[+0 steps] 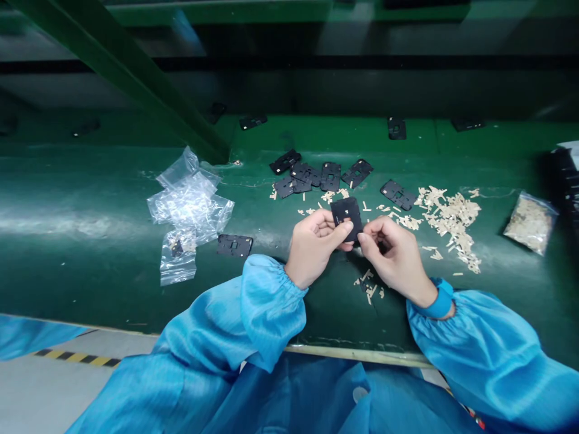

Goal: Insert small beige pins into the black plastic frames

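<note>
A flat black plastic plate (347, 212) with small cut-outs is gripped by my left hand (316, 244), thumb across its face. My right hand (397, 253) is closed at the plate's lower right corner, thumb and forefinger pinched together; whether they hold the edge or a tiny piece I cannot tell. Around my hands lie small cream-coloured strips, with a few scattered strips (370, 288) below and a larger heap of strips (452, 220) to the right. Similar black plates (331, 176) lie in a loose group beyond my hands.
Clear plastic bags (192, 202) are piled at left, beside a single black plate (234, 245). A bag of cream pieces (531, 223) sits at right, near a black bin (563, 181). A green beam (136, 72) slants down to the green table (104, 265). Another blue sleeve (36, 336) shows at far left.
</note>
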{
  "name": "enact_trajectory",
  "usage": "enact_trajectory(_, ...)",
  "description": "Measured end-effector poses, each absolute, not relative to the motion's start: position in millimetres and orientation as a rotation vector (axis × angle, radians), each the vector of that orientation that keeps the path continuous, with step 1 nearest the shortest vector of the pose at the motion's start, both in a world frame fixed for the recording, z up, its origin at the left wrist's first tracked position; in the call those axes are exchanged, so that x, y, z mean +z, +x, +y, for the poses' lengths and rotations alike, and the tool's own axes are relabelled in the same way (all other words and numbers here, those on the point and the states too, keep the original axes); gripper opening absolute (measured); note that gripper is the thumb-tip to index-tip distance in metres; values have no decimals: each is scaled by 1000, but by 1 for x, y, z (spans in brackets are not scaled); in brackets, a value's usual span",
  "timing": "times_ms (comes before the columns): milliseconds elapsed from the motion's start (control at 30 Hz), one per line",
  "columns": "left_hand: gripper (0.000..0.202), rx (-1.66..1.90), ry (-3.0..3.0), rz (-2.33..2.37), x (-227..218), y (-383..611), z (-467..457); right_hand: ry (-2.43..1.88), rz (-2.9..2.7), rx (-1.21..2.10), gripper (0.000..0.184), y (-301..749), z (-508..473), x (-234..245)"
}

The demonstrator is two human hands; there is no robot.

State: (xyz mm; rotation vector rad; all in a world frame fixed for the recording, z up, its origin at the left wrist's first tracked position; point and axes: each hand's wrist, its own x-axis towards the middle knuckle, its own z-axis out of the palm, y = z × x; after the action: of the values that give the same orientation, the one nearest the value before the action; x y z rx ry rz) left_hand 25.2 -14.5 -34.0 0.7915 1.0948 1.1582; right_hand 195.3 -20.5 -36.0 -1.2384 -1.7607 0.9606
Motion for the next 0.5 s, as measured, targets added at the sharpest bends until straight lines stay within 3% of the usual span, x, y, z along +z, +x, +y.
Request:
enact_trajectory(133, 28, 1169, 813, 1099, -36, 26, -14, -1250, -1761, 972, 25, 195, -21, -36)
enact_trajectory(333, 33, 1144, 766, 1100, -35, 24, -11, -1114, -1461, 1493, 30, 206, -10, -36)
enact_trajectory(500, 31, 1115, 711, 1077, -33, 25, -14, -1104, -1413, 1526, 28, 202, -12, -36)
